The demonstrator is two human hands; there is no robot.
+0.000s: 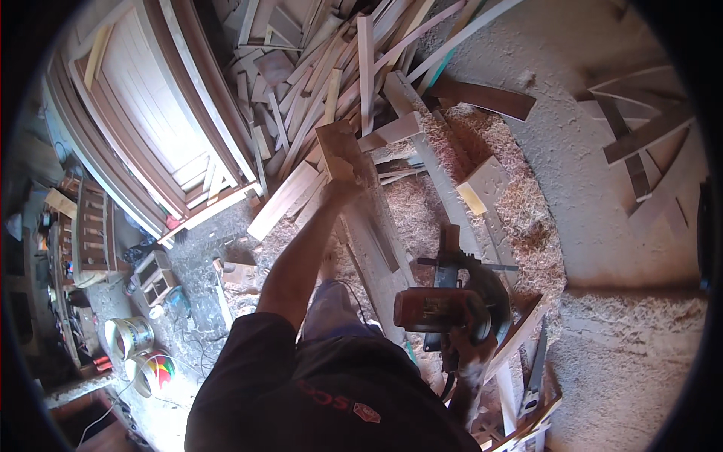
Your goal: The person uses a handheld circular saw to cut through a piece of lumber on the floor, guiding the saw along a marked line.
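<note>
Dressed in dark shirt (324,403), holding red power saw (433,309) in right hand (473,346) with fingers clamped; touching brown board (337,147) with left hand (344,191), cannot tell if fingers clamped.

We have the power saw (433,309) on our right, buckets (134,340) on our left, the wood pile (310,102) in front, with shavings (531,215) to its right

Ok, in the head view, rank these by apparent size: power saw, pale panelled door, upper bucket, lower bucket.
1. Pale panelled door
2. Power saw
3. Upper bucket and lower bucket: too alike to rank against each other.
</note>
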